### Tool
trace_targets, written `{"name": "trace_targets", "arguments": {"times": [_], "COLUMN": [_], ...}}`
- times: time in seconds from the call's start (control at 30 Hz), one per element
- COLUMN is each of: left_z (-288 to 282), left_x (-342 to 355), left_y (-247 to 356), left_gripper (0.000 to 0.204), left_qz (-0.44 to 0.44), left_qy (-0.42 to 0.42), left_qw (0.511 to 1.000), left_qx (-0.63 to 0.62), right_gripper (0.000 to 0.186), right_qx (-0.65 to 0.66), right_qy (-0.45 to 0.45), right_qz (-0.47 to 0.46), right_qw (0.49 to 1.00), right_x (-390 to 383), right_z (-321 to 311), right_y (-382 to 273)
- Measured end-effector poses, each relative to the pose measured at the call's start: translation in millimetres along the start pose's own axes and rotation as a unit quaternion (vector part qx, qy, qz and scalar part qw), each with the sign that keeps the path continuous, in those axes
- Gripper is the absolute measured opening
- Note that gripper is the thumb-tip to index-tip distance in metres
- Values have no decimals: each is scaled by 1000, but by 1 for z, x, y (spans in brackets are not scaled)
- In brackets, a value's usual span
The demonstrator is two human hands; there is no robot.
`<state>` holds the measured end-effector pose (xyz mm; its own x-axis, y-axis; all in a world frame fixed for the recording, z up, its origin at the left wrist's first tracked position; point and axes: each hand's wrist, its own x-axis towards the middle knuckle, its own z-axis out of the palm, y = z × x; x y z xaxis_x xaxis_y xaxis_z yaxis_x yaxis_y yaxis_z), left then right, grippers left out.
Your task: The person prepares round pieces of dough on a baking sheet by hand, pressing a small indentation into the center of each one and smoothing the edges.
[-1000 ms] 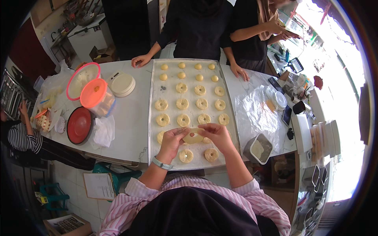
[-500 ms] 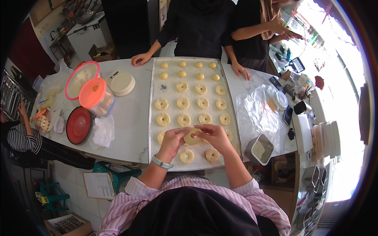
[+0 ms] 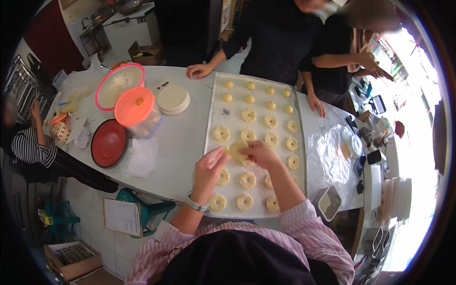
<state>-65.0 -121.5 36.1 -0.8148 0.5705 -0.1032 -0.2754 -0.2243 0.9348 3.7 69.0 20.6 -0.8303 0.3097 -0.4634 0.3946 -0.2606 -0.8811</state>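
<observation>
Over the large metal baking tray (image 3: 207,123), my right hand (image 3: 256,154) grips a flattened dough ring (image 3: 236,150), fingers covering part of it. My left hand (image 3: 211,165) is closed at the ring's left edge, thumb and fingertips close together and pale, perhaps with flour. Several dough rings (image 3: 247,180) lie in rows beneath and around my hands, and several small round dough balls (image 3: 250,99) sit in rows at the tray's far end.
Left on the table (image 3: 175,133) are lidded plastic tubs (image 3: 134,116), a red round pan (image 3: 108,145) and round pale lids (image 3: 172,99). Right are plastic sheeting (image 3: 327,147) and a metal container (image 3: 328,203). Two co-workers (image 3: 270,42) stand opposite; another person (image 3: 33,156) stands left.
The view has shifted, so table and tray appear further right. The dough ring sits higher over the tray, and my right fingers now cover more of it. My left hand has turned slightly.
</observation>
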Motion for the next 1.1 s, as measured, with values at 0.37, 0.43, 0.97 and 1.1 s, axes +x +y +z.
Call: {"name": "trace_targets", "arguments": {"times": [0.37, 0.43, 0.97, 1.1], "left_z": [-69, -78, -8, 10], "left_x": [-2, -3, 8, 8], "left_y": [-8, -15, -49, -48], "left_gripper": [30, 30, 25, 31], "left_qz": [-45, -42, 33, -220], "left_qy": [87, 84, -65, -142], "left_qw": [995, 992, 987, 960], "left_qx": [30, 79, 141, -101], "right_gripper": [39, 41, 12, 18], "right_qx": [-389, -398, -556, -520], "right_qy": [266, 287, 425, 429], "right_qz": [-259, -253, 86, 101], "right_qw": [843, 834, 709, 732], "right_x": [144, 93, -260, -276], "right_z": [-32, -36, -178, -126], "right_y": [-36, -52, 136, 55]}}
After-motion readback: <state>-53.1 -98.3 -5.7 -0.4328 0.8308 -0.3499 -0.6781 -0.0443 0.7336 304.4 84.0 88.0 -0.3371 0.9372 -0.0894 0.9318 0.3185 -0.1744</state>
